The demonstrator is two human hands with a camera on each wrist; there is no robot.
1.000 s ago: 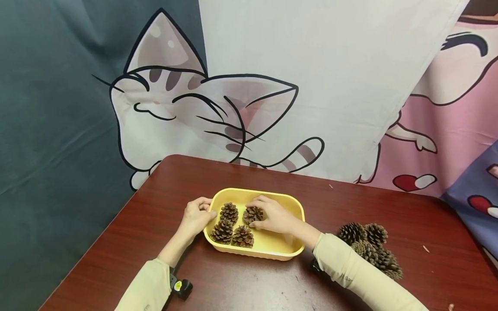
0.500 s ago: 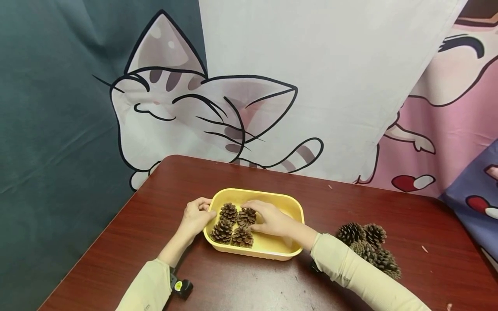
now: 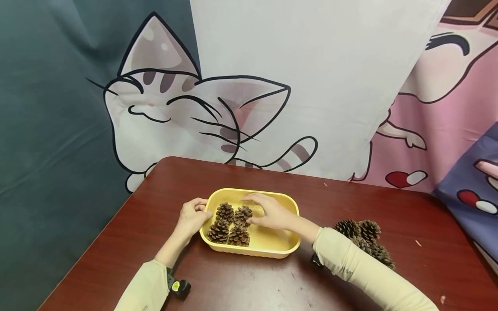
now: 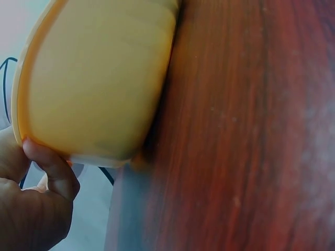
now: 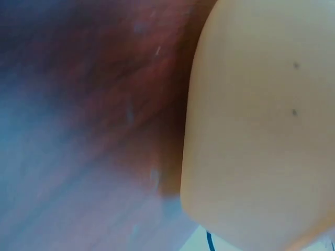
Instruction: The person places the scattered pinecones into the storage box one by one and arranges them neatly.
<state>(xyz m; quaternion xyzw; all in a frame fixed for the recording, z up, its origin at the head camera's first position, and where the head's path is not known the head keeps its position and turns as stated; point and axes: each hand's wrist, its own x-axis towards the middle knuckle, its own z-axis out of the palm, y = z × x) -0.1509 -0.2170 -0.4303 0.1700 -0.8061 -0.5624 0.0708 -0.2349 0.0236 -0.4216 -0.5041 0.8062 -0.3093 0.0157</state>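
Observation:
A yellow plastic box (image 3: 268, 254) with rounded corners stands on the table. My left hand (image 3: 192, 217) grips its left rim, thumb over the edge; the left wrist view shows the same hand (image 4: 42, 201) at the rim. Several brown pine cones stand together in the box's left half. My right hand (image 3: 274, 214) is over the box, with spread fingers just right of the far right pine cone (image 3: 243, 215). Whether the thumb tip still touches that cone is hard to tell. In the right wrist view the box's outer wall (image 5: 251, 115) fills the right side; the hand is hidden.
A cluster of several more pine cones (image 3: 369, 231) lies on the table right of the box, partly behind the right sleeve (image 3: 362, 268). The dark red table (image 3: 233, 285) has small scraps on it. A cloth with cartoon cats (image 3: 175, 108) hangs behind.
My right hand moved left inside the box, bringing a pine cone up against the others, then let go and drew back slightly right. The left hand stayed on the rim. The head view shifted a little.

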